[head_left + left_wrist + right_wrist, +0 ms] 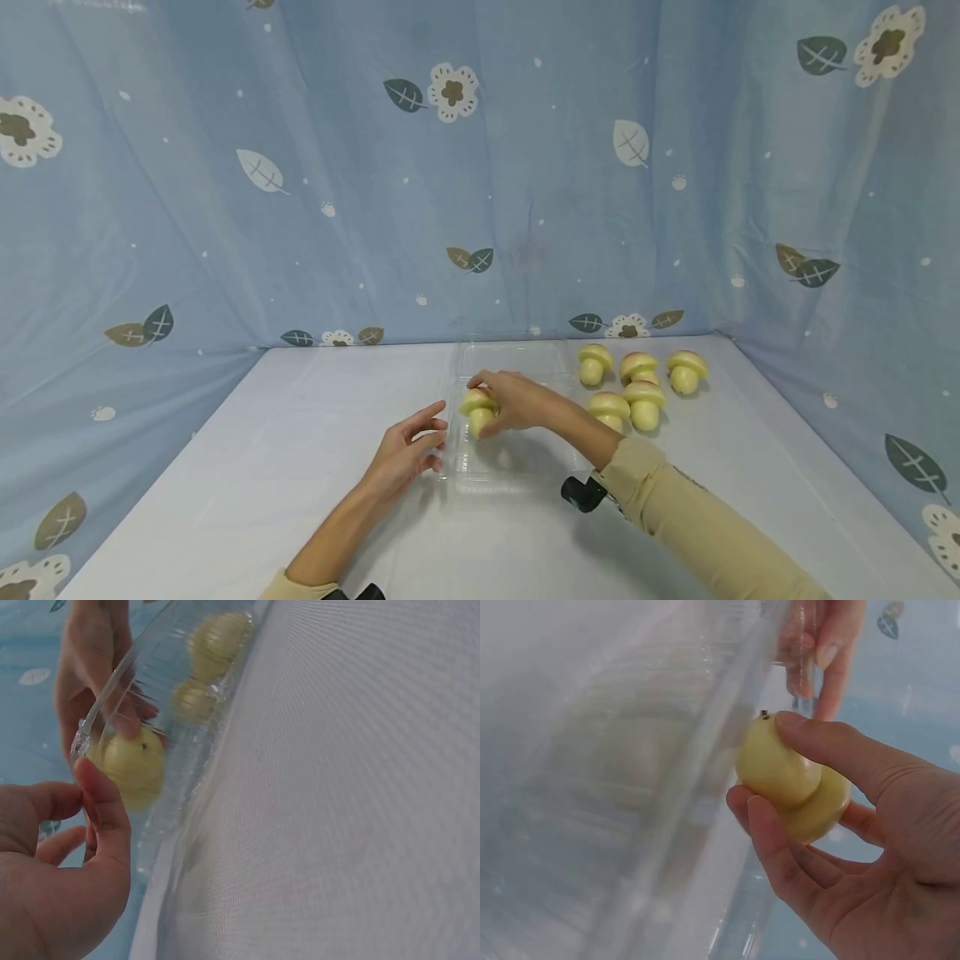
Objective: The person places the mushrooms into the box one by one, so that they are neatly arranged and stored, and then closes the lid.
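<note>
The right hand [517, 402] grips 1 mushroom bun [478, 409] over 1 clear tray [517, 479], hard to make out. The left hand [408, 450], fingers relaxed, touches its edge. 5 buns [639, 383] sit beyond the right hand.

A staged recording booth — leaf-print blue cloth [337, 208] walls round a white table [262, 467].

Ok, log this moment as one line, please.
right hand: grips mushroom toy over clear tray | left hand: touches tray edge | five mushroom toys: on table
</note>
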Demonstrator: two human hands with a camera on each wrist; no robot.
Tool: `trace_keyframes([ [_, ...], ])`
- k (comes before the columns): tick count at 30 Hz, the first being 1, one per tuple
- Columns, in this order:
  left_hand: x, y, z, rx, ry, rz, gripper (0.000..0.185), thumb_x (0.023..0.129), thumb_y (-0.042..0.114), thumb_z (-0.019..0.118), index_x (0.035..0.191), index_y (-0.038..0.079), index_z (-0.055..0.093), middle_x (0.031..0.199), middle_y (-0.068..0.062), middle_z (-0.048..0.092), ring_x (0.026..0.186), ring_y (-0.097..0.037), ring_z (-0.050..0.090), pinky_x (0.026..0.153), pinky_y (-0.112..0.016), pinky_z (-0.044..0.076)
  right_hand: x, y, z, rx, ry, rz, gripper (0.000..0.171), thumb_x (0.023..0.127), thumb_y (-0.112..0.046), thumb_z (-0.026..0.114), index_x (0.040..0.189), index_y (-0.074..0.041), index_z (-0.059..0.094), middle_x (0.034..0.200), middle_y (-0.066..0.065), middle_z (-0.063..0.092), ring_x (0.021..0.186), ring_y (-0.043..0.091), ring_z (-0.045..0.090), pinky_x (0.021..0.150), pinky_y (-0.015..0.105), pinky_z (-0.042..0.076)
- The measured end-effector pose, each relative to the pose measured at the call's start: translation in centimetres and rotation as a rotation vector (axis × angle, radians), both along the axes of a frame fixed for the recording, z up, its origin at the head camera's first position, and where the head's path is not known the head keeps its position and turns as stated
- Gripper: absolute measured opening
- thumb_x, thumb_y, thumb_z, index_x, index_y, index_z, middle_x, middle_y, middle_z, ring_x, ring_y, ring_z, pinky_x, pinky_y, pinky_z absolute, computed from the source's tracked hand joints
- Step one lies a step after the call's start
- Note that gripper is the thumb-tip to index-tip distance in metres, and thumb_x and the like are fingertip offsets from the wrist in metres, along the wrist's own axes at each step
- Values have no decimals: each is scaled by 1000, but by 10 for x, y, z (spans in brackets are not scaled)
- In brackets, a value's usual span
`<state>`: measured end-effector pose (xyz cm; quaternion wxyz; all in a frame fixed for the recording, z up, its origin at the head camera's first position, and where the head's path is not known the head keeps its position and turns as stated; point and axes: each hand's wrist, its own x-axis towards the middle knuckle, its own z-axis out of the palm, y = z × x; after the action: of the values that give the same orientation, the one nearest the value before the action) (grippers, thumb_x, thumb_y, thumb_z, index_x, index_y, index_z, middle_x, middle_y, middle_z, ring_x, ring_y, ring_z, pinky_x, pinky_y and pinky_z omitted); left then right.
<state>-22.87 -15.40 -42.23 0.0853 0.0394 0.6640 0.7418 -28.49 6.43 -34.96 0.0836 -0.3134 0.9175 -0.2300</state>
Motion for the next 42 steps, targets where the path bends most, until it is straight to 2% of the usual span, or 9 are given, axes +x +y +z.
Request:
trace_keyframes([
  [6, -1, -1, -1, 4, 5, -2, 55, 96, 5, 59, 148, 8, 42, 120, -11, 50, 87, -13, 53, 57, -20, 50, 0, -7, -7, 22, -19, -2, 71, 74, -21, 87, 135, -11, 52, 121, 7, 63, 111, 23, 56, 97, 40, 48],
  [12, -1, -1, -1, 1, 7, -8, 56, 95, 4, 59, 148, 7, 41, 116, -6, 51, 85, -12, 54, 57, -20, 50, 2, -12, -12, 55, -8, -3, 70, 74, -20, 87, 134, -11, 53, 119, 6, 63, 108, 22, 55, 93, 39, 48],
  [21, 0, -1, -2, 6, 18, -23, 57, 96, 4, 59, 149, 6, 40, 115, -5, 51, 85, -12, 54, 57, -20, 50, 5, -14, -7, 91, 24, 7, 72, 76, -21, 85, 138, -10, 50, 117, 6, 62, 103, 19, 54, 87, 35, 48],
  [32, 0, -1, -2, -3, 20, -14, 57, 96, 4, 58, 149, 7, 39, 117, -7, 51, 86, -11, 54, 57, -20, 50, 5, -17, -5, 112, -10, -30, 76, 77, -21, 84, 143, -9, 48, 122, 7, 59, 107, 19, 52, 93, 38, 50],
  [42, 0, -1, -3, -2, 21, -15, 57, 95, 4, 58, 149, 7, 40, 115, -5, 51, 85, -11, 54, 57, -20, 50, 6, -18, -6, 156, 6, -24, 69, 81, -16, 81, 142, -7, 50, 122, 7, 59, 108, 19, 52, 94, 39, 50],
])
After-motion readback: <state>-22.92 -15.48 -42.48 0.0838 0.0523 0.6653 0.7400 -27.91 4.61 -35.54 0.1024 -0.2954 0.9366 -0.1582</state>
